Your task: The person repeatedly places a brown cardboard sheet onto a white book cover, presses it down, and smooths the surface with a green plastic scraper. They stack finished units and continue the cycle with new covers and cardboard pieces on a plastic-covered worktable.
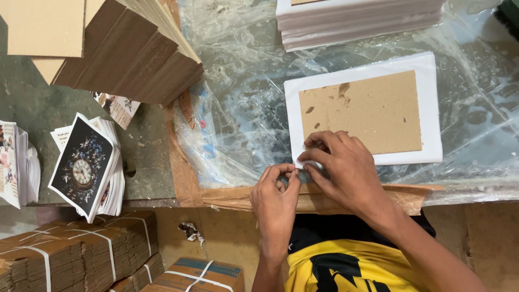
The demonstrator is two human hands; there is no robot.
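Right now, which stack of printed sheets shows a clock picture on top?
The fanned stack with the dark clock picture, lying left of both hands; the stack of printed sheets at the left edge shows a pale sheet instead.

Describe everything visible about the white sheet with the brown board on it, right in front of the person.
The white sheet is a flat rectangle lying slightly tilted on crinkled clear plastic film that covers the table. A smaller brown board, which looks like rough cardboard with a few darker spots, lies centred on it, leaving a white border all round. The right hand presses on the sheet's near left corner, covering it and part of the board's edge. The left hand pinches at the same corner from below.
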